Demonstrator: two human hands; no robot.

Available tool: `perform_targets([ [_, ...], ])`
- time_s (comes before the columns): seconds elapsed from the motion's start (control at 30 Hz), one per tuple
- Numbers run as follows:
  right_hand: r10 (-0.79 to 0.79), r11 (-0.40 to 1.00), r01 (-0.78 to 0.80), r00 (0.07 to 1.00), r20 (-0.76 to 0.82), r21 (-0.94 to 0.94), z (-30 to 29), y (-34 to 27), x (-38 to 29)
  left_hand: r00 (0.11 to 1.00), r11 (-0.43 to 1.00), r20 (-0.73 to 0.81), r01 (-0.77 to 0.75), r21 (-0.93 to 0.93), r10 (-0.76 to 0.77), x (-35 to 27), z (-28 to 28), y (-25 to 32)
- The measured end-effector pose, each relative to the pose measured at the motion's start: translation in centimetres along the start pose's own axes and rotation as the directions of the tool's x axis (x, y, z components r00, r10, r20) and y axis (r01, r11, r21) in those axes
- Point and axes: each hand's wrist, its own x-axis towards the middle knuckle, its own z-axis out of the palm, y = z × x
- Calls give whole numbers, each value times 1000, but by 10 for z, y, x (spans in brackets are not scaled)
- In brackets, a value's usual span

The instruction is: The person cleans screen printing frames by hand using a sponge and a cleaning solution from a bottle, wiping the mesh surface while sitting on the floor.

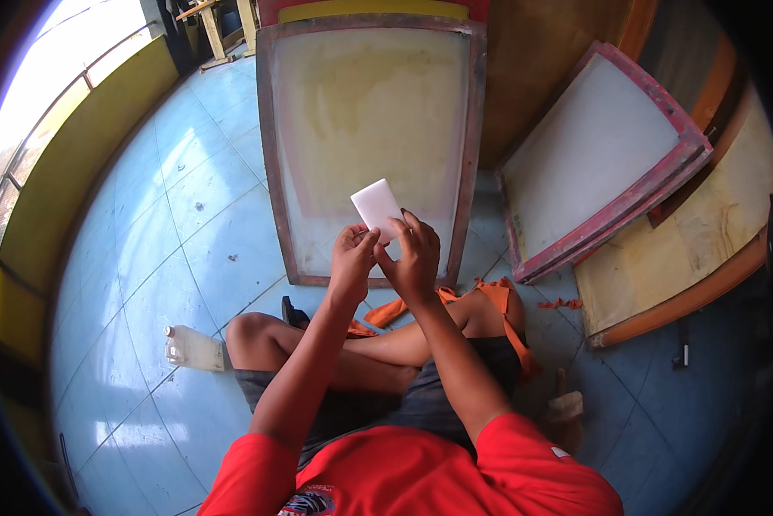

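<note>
My left hand (355, 255) grips the lower left corner of a flat white rectangular piece (378, 205), its thumb on the near face. My right hand (415, 251) touches the same piece at its lower right edge with bent fingers. Whether the piece is card, foam or plastic I cannot tell. Behind both hands a framed mesh screen (373, 129) stands upright on the floor, with a yellowish stain across its upper part. Strips of orange cloth (386, 314) lie by my crossed legs, and one hangs over my right knee.
A translucent plastic jug (196, 349) stands on blue floor tiles at the left. More red-edged frames (609, 155) lean at the right, beside a curved board with an orange edge (683, 290). A wooden-handled tool (562, 403) lies near my right hip. A low yellow wall (96, 148) runs along the left.
</note>
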Motion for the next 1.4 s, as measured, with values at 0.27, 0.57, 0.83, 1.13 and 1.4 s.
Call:
perform_targets([
  [0.27, -40, 999, 41, 999, -19, 28, -18, 7, 3, 995, 995, 10, -102, 19, 102, -5, 13, -7],
  [0.57, 413, 475, -371, 895, 170, 798, -22, -8, -7, 998, 999, -47, -38, -10, 38, -6, 10, -1],
  [0.83, 384, -807, -192, 549, 743, 559, -57, 3, -14, 990, 997, -139, 13, -74, -23, -3, -4, -4],
  [1.13, 482, 138, -668, 690, 540, 731, -174, 9, -50, 970, 934, 95, -240, 265, 223, 15, -82, -27],
  [1.4, 907, 389, -806, 252, 337, -445, -458, 82, -173, 997, 994, -73, 28, 103, -21, 30, -124, -30],
])
